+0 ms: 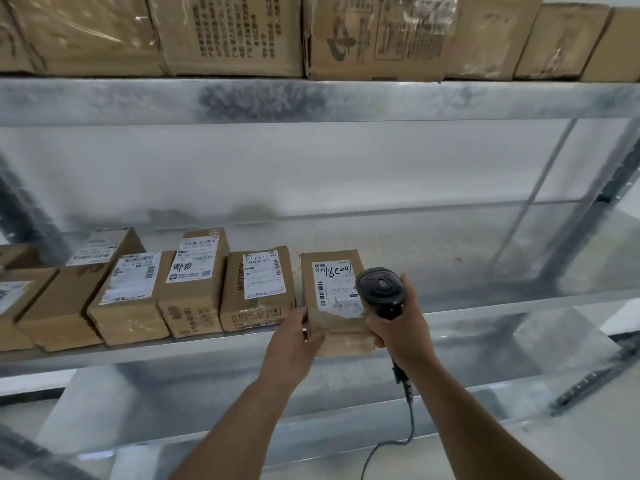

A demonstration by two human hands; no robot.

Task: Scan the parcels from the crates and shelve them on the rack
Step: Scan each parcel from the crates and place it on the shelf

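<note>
A brown cardboard parcel (327, 271) with a white label and handwritten digits lies at the front of the middle rack shelf (485, 306), overhanging its edge slightly. My left hand (294, 337) holds the parcel's near left corner, thumb on top. My right hand (398, 327) grips a black barcode scanner (381, 287), its head over the parcel's right side and its cable hanging down. The right hand also touches the parcel's near right corner.
A row of labelled brown parcels (258, 287) fills the shelf left of the held one. To its right the shelf is bare metal. Large cartons (374, 32) stand on the upper shelf. A rack upright (588, 209) rises at the right, and a lower shelf (346, 420) lies beneath.
</note>
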